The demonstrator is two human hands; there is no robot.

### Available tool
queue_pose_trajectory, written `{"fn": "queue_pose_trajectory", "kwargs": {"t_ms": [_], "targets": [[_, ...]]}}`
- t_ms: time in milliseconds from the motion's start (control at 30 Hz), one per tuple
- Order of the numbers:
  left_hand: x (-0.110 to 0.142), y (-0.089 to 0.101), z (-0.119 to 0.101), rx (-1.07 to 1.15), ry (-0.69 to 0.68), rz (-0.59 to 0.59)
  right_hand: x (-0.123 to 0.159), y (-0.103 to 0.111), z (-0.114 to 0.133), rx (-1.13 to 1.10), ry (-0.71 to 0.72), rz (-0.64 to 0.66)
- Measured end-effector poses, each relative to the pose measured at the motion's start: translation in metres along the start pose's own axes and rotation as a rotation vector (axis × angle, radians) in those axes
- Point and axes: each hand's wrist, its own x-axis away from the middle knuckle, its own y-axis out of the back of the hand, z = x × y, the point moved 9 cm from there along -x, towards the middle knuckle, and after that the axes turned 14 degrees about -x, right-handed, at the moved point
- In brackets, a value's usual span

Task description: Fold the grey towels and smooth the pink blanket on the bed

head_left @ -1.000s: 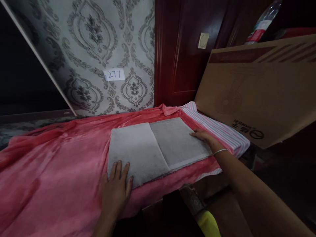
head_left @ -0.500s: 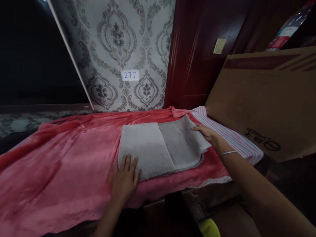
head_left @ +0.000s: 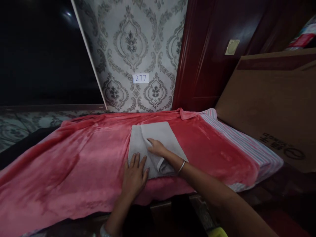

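A grey cloth (head_left: 163,134) lies on a red and pink plush blanket (head_left: 207,148), its right part turned over to the left on top of the rest. My right hand (head_left: 157,148) pinches the free edge of the turned-over part, thumb and fingers closed on it. At the near side, a corner of this part curls up below my right wrist. My left hand (head_left: 135,174) rests flat on the lower left of the cloth, fingers spread, holding nothing.
A large cardboard box (head_left: 266,98) leans at the right, with a plastic bottle (head_left: 302,38) behind it. At the left stands a dark screen (head_left: 49,56). A paper label (head_left: 140,78) marked 277 is on the patterned wall. Something yellow (head_left: 217,232) shows below the blanket's front edge.
My right hand has lifted the right part of the grey cloth and carried it left over the other part. My left hand stays on the cloth. The view has turned slightly left.
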Motion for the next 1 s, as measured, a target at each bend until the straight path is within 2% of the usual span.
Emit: {"fn": "queue_pose_trajectory", "kwargs": {"t_ms": [100,267,367,467,667,900,1000], "targets": [[0.000,0.001,0.000,0.014,0.004,-0.003,0.003,-0.005,-0.009,0.006,-0.037,0.015],[0.001,0.002,0.000,0.043,0.011,0.011,0.002,-0.001,-0.008,-0.047,-0.051,0.079],[0.003,0.002,0.000,0.068,0.004,0.007,-0.003,-0.004,-0.007,-0.103,-0.050,0.041],[0.004,0.001,0.001,0.097,0.006,-0.011,-0.006,-0.009,-0.005,-0.145,-0.031,-0.008],[0.007,0.000,0.017,0.282,0.069,-0.102,0.002,-0.024,-0.007,-0.248,-0.076,0.075],[0.007,0.001,0.028,0.524,0.125,-0.165,0.038,-0.006,-0.022,-0.611,-0.234,0.042],[0.005,0.000,0.035,0.664,0.181,-0.172,0.055,0.008,-0.021,-0.679,-0.176,-0.016]]}}
